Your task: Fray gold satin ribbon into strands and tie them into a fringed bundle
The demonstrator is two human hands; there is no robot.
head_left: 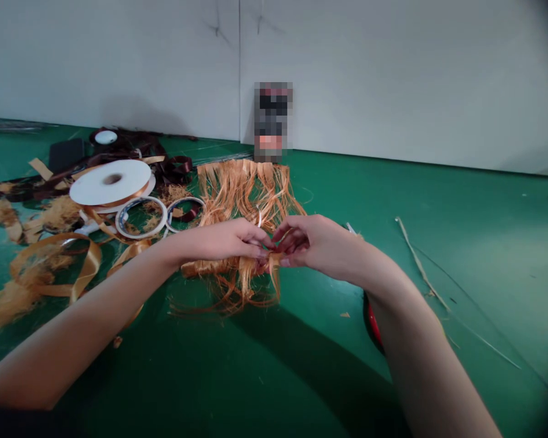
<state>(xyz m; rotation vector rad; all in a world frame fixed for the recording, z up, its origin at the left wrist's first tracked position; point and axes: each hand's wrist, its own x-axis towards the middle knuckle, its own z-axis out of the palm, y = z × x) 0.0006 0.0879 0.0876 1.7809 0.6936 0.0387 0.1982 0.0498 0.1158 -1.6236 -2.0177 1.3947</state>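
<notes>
Head view: satiny, frayed ribbon point(246, 277)

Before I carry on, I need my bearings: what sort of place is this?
Probably a craft workspace, though a home or a workshop can't be told apart here. It shows in the ribbon spool, the frayed golden strands and the loose fibre scraps on a green work surface.

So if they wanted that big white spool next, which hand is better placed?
Probably the left hand: the white spool lies to its left, beyond the left forearm, while the right hand is farther away. Both hands appear to pinch golden strands.
</notes>
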